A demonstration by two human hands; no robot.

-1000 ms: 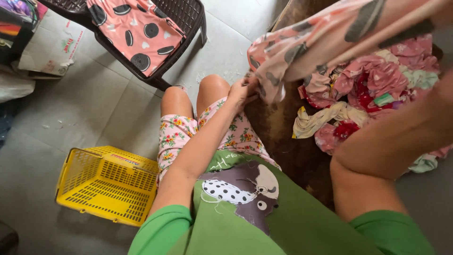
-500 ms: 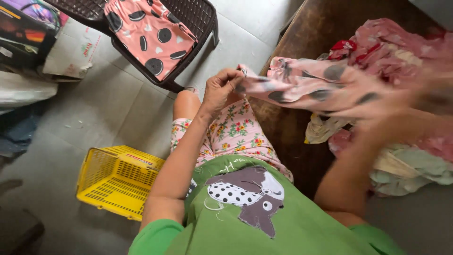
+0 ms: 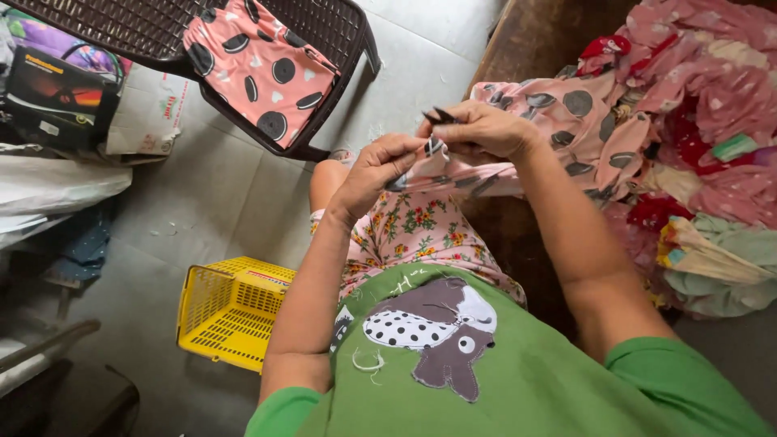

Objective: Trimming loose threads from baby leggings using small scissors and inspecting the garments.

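Pink dark-spotted garment [image 3: 566, 129], bunched over lap

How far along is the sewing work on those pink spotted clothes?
One pink spotted piece already lies on the dark chair. The left hand and right hand pinch the pink spotted garment at its edge. A pile of clothes waits alongside.

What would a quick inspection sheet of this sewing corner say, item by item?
Surface: dark wooden table, cloth-covered at right.
Job's things: pink dotted garment, pinched at its edge by left hand and right hand; small dark snips in the right hand.
Clutter: heap of mixed fabrics.
Fingers: both hands closed on the garment.
Cables: nothing seen.
Surroundings: yellow basket on the floor; dark plastic chair holding a folded pink piece.
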